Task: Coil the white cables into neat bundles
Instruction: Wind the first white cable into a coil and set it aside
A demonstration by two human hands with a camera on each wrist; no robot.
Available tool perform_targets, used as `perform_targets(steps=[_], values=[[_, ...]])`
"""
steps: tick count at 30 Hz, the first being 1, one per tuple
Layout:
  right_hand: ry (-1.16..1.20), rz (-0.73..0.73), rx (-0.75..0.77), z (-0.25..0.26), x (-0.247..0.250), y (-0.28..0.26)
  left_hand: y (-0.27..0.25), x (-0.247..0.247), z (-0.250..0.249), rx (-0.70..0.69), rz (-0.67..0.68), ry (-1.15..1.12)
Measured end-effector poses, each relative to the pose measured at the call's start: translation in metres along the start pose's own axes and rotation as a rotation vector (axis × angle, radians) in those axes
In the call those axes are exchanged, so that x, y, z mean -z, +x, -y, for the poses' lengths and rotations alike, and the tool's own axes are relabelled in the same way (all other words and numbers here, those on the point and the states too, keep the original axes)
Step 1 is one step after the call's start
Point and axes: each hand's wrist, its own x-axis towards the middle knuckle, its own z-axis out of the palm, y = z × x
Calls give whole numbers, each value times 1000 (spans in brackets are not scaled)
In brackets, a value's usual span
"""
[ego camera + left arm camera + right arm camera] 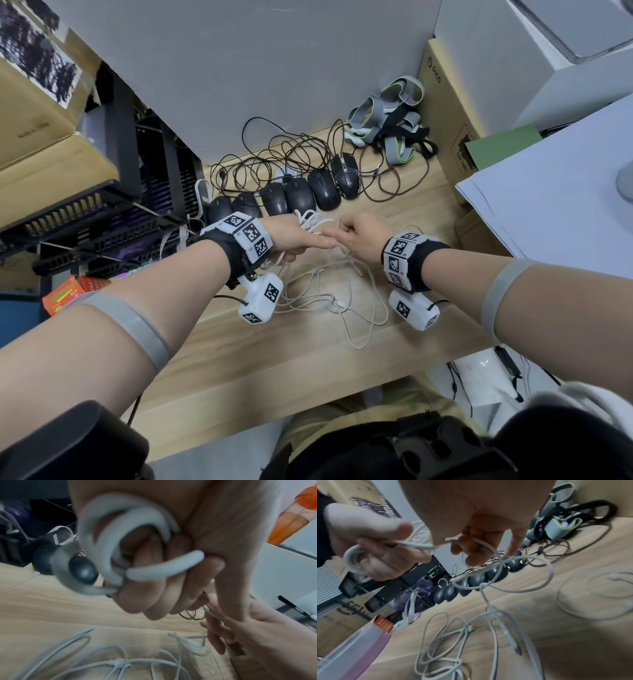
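Observation:
My left hand (298,241) grips a small coil of white cable (310,219) above the wooden table (239,359). Its fingers curl through the coil's loops (120,540) in the left wrist view. Just to its right, my right hand (352,229) pinches the same cable's free run (489,547) between thumb and fingers, close to my left thumb. From there the cable drops to a loose tangle of white cables (329,298) on the table below both hands, also visible as the tangle (462,635) in the right wrist view. Another white cable (590,601) lies in a wide loop further right.
A row of black mice (291,195) with tangled dark cords (274,150) lies just beyond the hands. Grey straps (390,116) and a cardboard box (445,113) stand at the back right, white paper sheets (548,192) at right, black racks (102,205) at left.

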Motion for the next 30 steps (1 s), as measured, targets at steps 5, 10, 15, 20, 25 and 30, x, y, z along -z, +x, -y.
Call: perform_targets(steps=[5, 10, 15, 20, 25, 30], values=[[158, -72, 95, -1, 7, -6, 1, -6, 8, -5, 70, -305], [165, -68, 184, 15, 11, -5, 6, -8, 14, 38, -27, -153], [307, -74, 146, 29, 16, -10, 11, -10, 18, -15, -155, -78], [324, -98, 110, 26, 14, 0, 13, -14, 13, -47, -173, -465], [389, -29, -73, 9, 8, -2, 9, -6, 8, -7, -284, -721], [365, 96, -59, 25, -7, -12, 8, -14, -3, -27, -293, -836]])
